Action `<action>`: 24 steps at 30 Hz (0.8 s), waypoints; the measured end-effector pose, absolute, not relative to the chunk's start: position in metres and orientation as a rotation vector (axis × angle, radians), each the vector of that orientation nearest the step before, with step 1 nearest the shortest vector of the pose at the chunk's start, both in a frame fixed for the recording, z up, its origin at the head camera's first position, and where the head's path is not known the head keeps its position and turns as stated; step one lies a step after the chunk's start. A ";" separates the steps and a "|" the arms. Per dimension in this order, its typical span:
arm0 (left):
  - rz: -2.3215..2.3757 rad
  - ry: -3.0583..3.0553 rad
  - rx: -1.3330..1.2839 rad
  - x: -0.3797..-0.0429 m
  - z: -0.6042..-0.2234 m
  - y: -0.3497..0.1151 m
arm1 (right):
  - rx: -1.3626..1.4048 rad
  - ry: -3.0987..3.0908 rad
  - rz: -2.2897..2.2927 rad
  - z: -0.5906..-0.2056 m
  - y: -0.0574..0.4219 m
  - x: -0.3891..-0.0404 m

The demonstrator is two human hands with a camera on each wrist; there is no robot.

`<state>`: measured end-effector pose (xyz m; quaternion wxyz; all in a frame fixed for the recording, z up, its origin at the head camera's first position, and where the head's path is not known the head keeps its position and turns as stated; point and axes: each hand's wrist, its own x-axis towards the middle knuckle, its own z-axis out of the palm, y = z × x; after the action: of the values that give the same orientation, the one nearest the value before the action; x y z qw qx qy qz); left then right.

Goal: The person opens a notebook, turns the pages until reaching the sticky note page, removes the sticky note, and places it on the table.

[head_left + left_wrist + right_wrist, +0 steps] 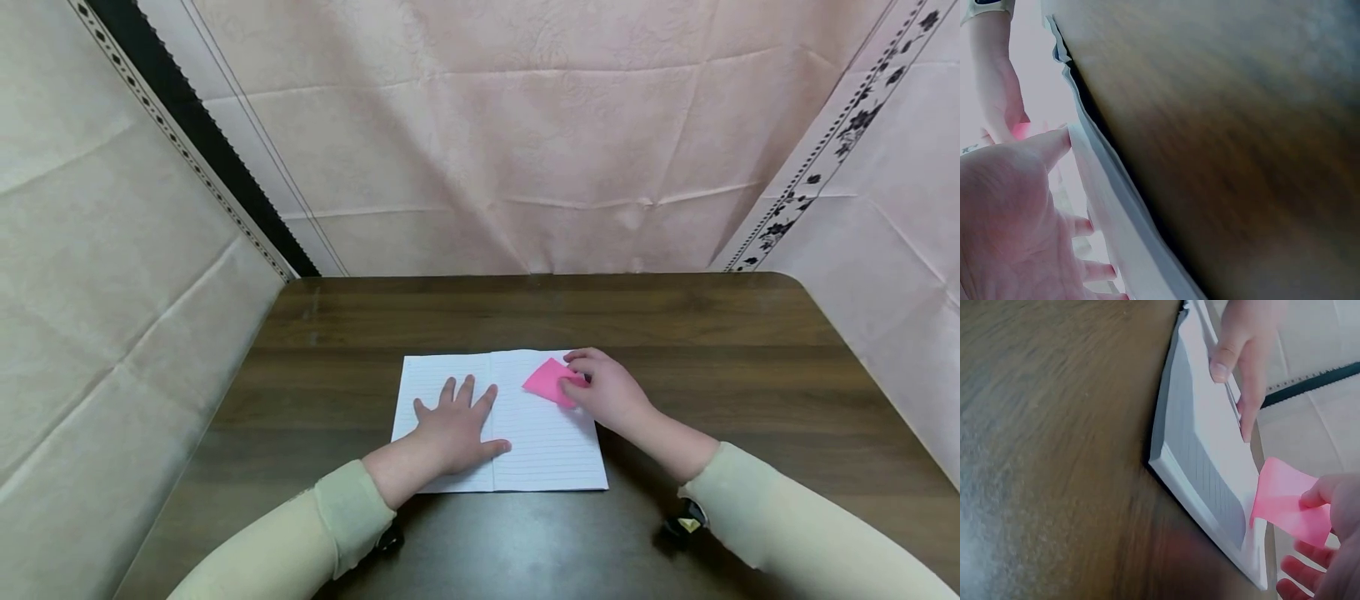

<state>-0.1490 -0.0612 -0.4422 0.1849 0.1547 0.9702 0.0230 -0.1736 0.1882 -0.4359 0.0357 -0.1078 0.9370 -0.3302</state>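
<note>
An open lined notebook (547,454) lies on the wooden table, its two pages spread flat. My left hand (456,429) rests on the left page with fingers spread, the thumb reaching across the centre fold. Over the upper part of the right page, my right hand (609,390) pinches a pink sticky note (547,382) between thumb and fingers. In the right wrist view the sticky note (1282,497) bends a little, one edge at the page and the opposite side in the grip. The left wrist view shows the left palm (1010,219) beside the notebook's edge (1116,200).
The brown wooden table (360,317) extends around the notebook on all sides. Pale cloth (510,150) hangs behind it and along both sides, with a dark strip (225,142) at the left. A dark band with a camera (686,521) sits at the right wrist.
</note>
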 end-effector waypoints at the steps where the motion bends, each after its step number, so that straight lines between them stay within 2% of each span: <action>1: 0.065 2.733 0.438 -0.149 -0.442 -0.061 | -0.305 2.863 -1.044 -0.436 0.190 -0.174; 11: 0.065 2.730 0.447 -0.148 -0.441 -0.062 | -0.080 2.726 -1.248 -0.440 0.206 -0.174; 24: 0.053 2.729 0.436 -0.148 -0.439 -0.061 | 0.046 2.663 -1.489 -0.440 0.216 -0.169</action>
<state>-0.1479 -0.0611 -0.4393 0.1878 0.1548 0.9698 0.0190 -0.1694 0.2155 -0.4399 0.0450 0.0152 0.8718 -0.4876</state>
